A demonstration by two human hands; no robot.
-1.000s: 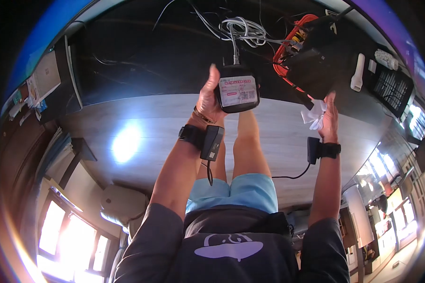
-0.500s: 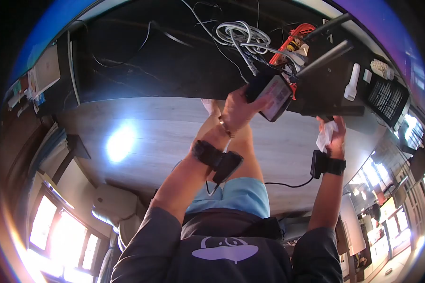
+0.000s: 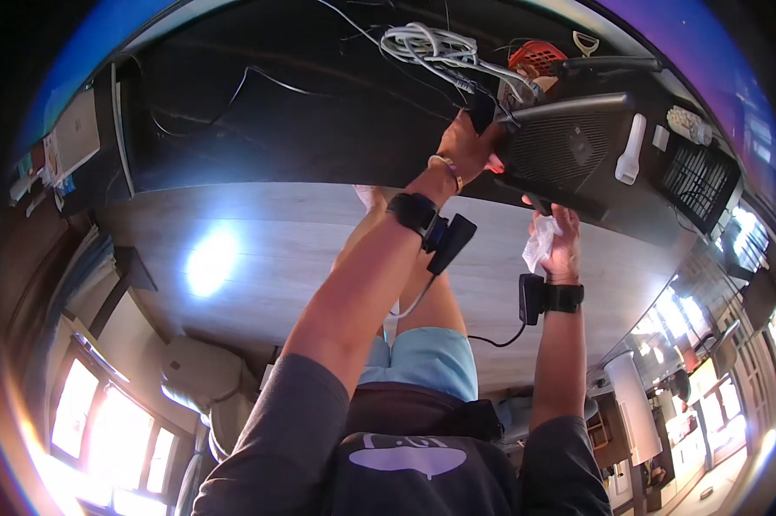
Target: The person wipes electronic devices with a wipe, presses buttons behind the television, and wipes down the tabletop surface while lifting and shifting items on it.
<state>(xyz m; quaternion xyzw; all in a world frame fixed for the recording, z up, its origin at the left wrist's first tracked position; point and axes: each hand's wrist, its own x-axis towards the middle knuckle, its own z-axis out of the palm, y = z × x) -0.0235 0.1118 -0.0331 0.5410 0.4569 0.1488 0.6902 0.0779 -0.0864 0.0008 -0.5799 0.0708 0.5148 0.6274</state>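
My left hand (image 3: 470, 148) is closed around a small black box (image 3: 482, 110), mostly hidden by the fingers, at the end of a grey cable (image 3: 427, 43). Just right of it is a larger black device (image 3: 569, 142) with a ribbed, vented face, tilted over the dark table's front edge. At this device's lower edge, my right hand (image 3: 563, 245) has its fingers closed on a crumpled white tissue (image 3: 539, 243). The fingertips are near or against the device's edge; exact contact is unclear.
On the dark table (image 3: 259, 129) are a red basket (image 3: 536, 58), a white handheld object (image 3: 631, 150), a clear container (image 3: 688, 125) and a black slotted rack (image 3: 700, 185). Thin cables run across the left part. Papers (image 3: 76, 129) lie at far left.
My left hand has carried the black box right and up, and its label has turned out of sight. The larger black device has tilted to show its vented face. My right hand has moved left with the tissue.
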